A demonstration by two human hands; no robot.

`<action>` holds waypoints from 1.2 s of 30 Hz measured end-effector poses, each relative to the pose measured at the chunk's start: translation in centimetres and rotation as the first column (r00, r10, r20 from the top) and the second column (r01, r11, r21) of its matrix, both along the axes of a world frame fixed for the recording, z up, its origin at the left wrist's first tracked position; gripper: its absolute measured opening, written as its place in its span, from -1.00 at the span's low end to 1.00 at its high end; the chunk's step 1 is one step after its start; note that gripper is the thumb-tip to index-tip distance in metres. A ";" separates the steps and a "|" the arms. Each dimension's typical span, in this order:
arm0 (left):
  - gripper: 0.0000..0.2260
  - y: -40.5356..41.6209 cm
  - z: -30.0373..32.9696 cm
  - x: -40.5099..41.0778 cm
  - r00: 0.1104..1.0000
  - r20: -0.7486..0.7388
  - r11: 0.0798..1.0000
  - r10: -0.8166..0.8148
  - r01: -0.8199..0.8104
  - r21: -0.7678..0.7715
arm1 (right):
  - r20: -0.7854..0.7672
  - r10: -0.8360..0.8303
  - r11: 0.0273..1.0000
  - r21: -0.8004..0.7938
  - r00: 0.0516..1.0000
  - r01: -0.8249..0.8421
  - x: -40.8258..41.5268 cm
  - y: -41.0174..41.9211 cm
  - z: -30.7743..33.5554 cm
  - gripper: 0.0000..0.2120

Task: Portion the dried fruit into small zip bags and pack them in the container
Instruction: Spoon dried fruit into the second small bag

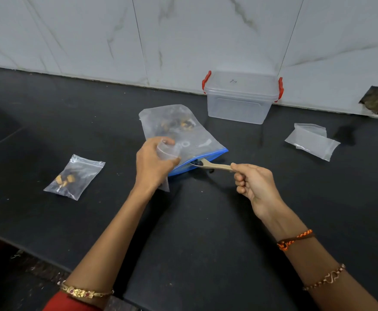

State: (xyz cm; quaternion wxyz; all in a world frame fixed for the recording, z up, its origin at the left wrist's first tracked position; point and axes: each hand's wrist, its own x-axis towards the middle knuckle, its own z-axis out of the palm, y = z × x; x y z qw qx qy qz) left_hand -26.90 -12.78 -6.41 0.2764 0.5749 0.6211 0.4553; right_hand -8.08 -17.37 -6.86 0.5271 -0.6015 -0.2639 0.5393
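Head view: the left hand (154, 163) pinches a small zip bag (166, 151) open beside the big fruit bag (183, 133) on the bench (206, 221). The right hand (255, 182) pinches a spoon (215, 166) at its mouth. The limp, slippery film is probably best gripped by the rim.

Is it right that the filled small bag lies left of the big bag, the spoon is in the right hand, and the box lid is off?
Not quite: in the head view the box has its lid on; the rest is right.
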 end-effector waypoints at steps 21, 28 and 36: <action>-0.70 0.5 -0.7 1.3 0.963 -0.244 0.991 -0.115 0.127 0.033 | -0.051 -0.120 0.980 0.152 0.991 0.127 3.1 -0.3 2.3 -0.85; -0.66 -0.6 0.3 2.0 0.942 -0.094 0.946 -0.322 0.323 -0.007 | -0.048 -0.048 0.953 0.296 0.998 0.060 2.4 -0.5 4.8 -0.77; -0.71 -1.3 -0.5 3.6 0.879 -0.024 0.877 -0.477 0.477 0.059 | 0.406 -0.046 0.884 0.442 0.913 -0.152 0.5 -1.5 5.2 -0.82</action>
